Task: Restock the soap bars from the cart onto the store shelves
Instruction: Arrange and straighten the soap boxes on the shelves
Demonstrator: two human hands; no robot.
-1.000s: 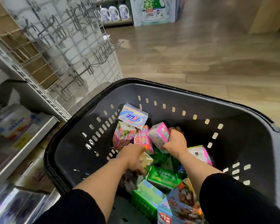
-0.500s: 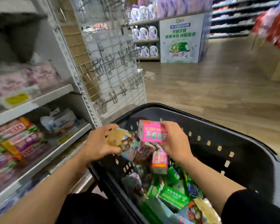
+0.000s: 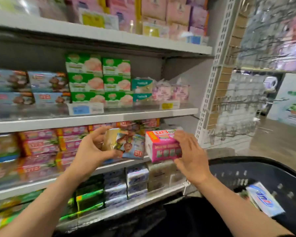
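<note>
Both hands are raised in front of the middle shelf [image 3: 140, 115]. The left hand [image 3: 91, 151] has its grip clamped on a blue-and-gold soap pack [image 3: 126, 144], just below that shelf's edge. The right hand [image 3: 190, 156] grips a pink soap box [image 3: 162, 147] just beside the pack. Lower right of the shelf, the black cart [image 3: 263, 170] holds a white-and-blue soap bar [image 3: 265, 199].

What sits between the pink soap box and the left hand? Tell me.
Head view: a beige-and-blue soap pack, gripped by the left hand, reaching almost to the pink soap box held in the right hand.
</note>
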